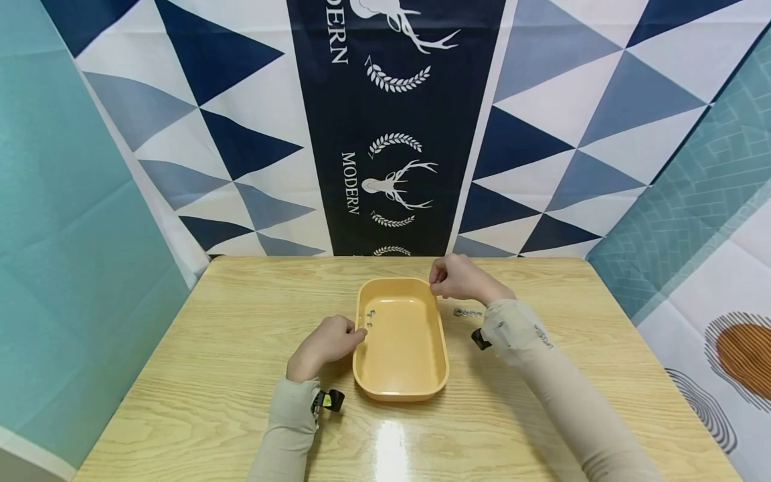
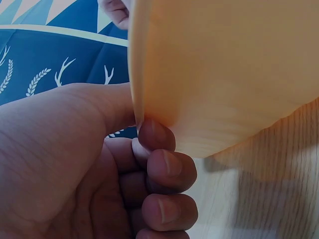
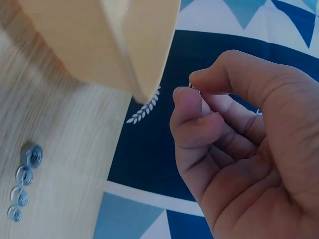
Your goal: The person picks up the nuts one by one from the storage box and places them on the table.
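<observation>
A yellow-orange plastic tray [image 1: 400,396] stands on the wooden table, with a few small nuts [image 1: 370,325] by its left wall. My left hand [image 1: 328,345] pinches the tray's left rim, thumb over the inside. In the left wrist view its curled fingers [image 2: 172,169] lie against the tray's outer wall. Just above the far right corner of the tray is my right hand [image 1: 460,278]. Between its thumb and index finger it pinches a small metal nut [image 3: 195,89], mostly hidden by the fingertips.
A row of several metal nuts [image 3: 20,195] of falling size lies on the table, right of the tray and beneath the right forearm. Behind the table's far edge hangs a patterned cloth [image 1: 397,120]. Blue-green panels [image 1: 78,234] stand at the sides.
</observation>
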`<state>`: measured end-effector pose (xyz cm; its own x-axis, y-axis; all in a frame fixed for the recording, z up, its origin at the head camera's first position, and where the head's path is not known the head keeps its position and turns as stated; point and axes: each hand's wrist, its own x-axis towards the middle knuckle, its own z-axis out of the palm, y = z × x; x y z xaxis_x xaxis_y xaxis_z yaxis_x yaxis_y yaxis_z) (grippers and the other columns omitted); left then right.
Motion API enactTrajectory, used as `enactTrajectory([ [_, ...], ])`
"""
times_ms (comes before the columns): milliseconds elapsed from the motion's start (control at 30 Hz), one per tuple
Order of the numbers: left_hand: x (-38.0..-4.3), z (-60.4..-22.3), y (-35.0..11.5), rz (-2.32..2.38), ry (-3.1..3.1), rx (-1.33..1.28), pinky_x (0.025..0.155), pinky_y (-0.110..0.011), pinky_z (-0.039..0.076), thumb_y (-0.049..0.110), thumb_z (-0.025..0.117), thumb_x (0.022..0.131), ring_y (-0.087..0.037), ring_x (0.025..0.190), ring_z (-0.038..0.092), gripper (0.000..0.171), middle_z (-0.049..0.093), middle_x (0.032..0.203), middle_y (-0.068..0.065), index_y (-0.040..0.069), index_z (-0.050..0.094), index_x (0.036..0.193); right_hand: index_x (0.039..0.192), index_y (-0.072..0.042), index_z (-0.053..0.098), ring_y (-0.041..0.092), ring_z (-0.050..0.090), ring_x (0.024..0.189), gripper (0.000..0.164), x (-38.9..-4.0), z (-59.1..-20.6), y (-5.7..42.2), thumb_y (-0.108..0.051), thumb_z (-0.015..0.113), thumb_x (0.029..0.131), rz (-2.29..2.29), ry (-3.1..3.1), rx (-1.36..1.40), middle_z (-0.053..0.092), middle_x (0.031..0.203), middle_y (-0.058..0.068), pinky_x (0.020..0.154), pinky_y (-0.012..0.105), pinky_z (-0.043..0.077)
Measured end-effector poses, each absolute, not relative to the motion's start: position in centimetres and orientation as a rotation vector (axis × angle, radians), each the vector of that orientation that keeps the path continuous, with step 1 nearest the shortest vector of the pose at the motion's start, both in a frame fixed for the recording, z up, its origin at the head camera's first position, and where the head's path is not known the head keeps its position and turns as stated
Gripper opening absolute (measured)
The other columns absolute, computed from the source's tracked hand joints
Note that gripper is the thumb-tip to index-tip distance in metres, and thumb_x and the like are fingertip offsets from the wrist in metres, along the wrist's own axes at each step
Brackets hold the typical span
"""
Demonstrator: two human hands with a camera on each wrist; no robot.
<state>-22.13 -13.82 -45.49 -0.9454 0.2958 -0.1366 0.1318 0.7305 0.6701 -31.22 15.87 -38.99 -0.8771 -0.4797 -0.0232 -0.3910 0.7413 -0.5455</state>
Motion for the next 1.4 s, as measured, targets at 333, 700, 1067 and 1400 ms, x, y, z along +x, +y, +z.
enactTrajectory([
  [333, -22.1, -45.5, -13.9, 1.031, 2.698, 0.342, 0.051, -0.025, 0.031, 0.029, 0.058, 0.101, -0.011, 0.05, 0.037, 0.048, 0.039, 0.054, 0.005, 0.016, 0.044, 0.058, 0.086, -0.008, 0.069, 0.02, 0.068, 0.062, 0.006, -31.2, -39.3, 17.3, -0.005, 0.066, 0.081, -0.827, 2.779, -0.67, 0.07, 0.076, 0.003, 0.069, 0.031, 0.056],
  [700, -22.2, -45.5, -13.9, 1.028, 2.695, 0.333, 0.05, -0.025, 0.031, 0.029, 0.058, 0.102, -0.011, 0.049, 0.037, 0.048, 0.04, 0.054, 0.005, 0.017, 0.043, 0.058, 0.089, -0.001, 0.068, 0.022, 0.066, 0.063, 0.006, -31.4, -40.1, 19.0, -0.003, 0.066, 0.084, -0.858, 2.736, -0.63, 0.068, 0.078, 0.007, 0.064, 0.029, 0.054],
  [1067, -22.2, -45.5, -13.9, 1.034, 2.677, 0.312, 0.051, -0.025, 0.03, 0.03, 0.057, 0.102, -0.011, 0.05, 0.037, 0.047, 0.041, 0.054, 0.004, 0.016, 0.046, 0.058, 0.088, -0.001, 0.068, 0.013, 0.06, 0.058, 0.005, -31.6, -41.3, 20.5, -0.001, 0.065, 0.084, -0.848, 2.735, -0.603, 0.067, 0.074, 0.006, 0.061, 0.03, 0.052],
  [1400, -22.2, -45.5, -13.9, 1.029, 2.676, 0.309, 0.051, -0.025, 0.03, 0.031, 0.057, 0.102, -0.011, 0.05, 0.036, 0.048, 0.04, 0.054, 0.005, 0.017, 0.045, 0.058, 0.085, -0.002, 0.068, 0.011, 0.059, 0.056, 0.004, -31.5, -42.3, 21.5, -0.001, 0.065, 0.085, -0.817, 2.746, -0.605, 0.067, 0.071, 0.005, 0.065, 0.03, 0.052],
])
